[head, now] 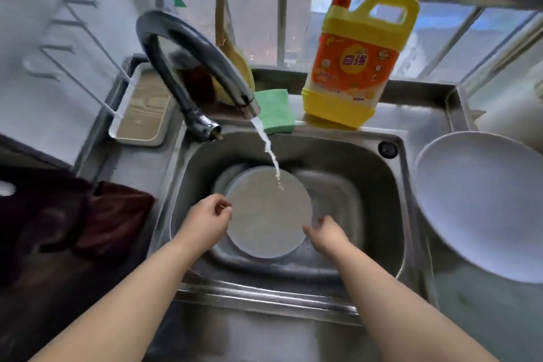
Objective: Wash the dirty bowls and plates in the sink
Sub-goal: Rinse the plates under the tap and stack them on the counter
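I take the sink as my landmark and read across from its left. On the tabletop left of the sink lies a dark red cloth, and beyond it, at the sink's back-left corner, a white tray. The faucet arches over the sink's back edge and its stream runs into the basin.

Inside the sink, at the centre, sits the round dish, filled to the brim with cloudy water; whether it is a bowl or a deep plate I cannot tell. My left hand is at the dish's left rim, fingers curled with thumb and forefinger nearly pinched; it looks to touch the rim, but I cannot say it grips. My right hand is at the right rim, fingers loosely bent, and the blur hides any contact.

Behind the sink stand a green sponge and the detergent bottle. Right of the sink a white plate rests on the tabletop.

The risks, as I judge them: the full dish is heavy and wet, so a light rim hold could slip and knock it against the steel; tipping it fast would slosh dirty water over the front edge; the stream keeps topping it up.
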The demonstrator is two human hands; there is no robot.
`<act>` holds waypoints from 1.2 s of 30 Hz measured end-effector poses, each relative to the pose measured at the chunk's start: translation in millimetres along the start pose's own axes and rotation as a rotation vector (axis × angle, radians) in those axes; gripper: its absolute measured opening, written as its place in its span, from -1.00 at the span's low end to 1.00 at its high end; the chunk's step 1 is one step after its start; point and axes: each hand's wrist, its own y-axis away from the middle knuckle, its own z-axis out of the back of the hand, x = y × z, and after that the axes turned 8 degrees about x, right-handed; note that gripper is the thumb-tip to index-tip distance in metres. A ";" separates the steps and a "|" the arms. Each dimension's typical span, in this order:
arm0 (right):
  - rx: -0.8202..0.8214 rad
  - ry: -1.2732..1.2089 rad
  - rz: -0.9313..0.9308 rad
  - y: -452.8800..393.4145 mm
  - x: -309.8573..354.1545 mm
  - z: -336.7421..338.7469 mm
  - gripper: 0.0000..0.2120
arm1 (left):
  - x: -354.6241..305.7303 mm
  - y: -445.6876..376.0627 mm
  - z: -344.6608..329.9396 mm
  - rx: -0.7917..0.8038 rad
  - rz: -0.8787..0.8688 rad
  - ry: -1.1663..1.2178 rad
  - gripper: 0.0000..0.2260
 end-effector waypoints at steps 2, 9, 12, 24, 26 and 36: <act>0.013 0.037 -0.091 -29.2 -3.2 -14.1 -0.42 | 14.0 -6.6 4.9 -0.005 0.009 0.020 -0.90; -0.004 0.006 -0.137 -80.9 -5.1 -43.4 -0.65 | 35.8 -22.8 3.3 -0.003 0.001 0.047 -0.83; -0.033 0.084 -0.142 -76.6 -3.9 -39.8 -0.64 | 38.7 -24.9 4.2 0.014 0.010 0.041 -0.84; -0.058 -0.170 -0.177 -62.7 -6.3 -22.8 -0.63 | 30.3 -17.8 10.3 0.025 0.060 0.156 -0.84; -0.048 -0.221 -0.165 -59.4 -5.2 -18.7 -0.62 | 29.9 -14.5 10.3 0.029 0.067 0.171 -0.84; -0.005 -0.323 -0.035 0.5 -20.7 4.6 -0.82 | 28.7 -6.9 4.4 0.073 0.196 0.288 -0.90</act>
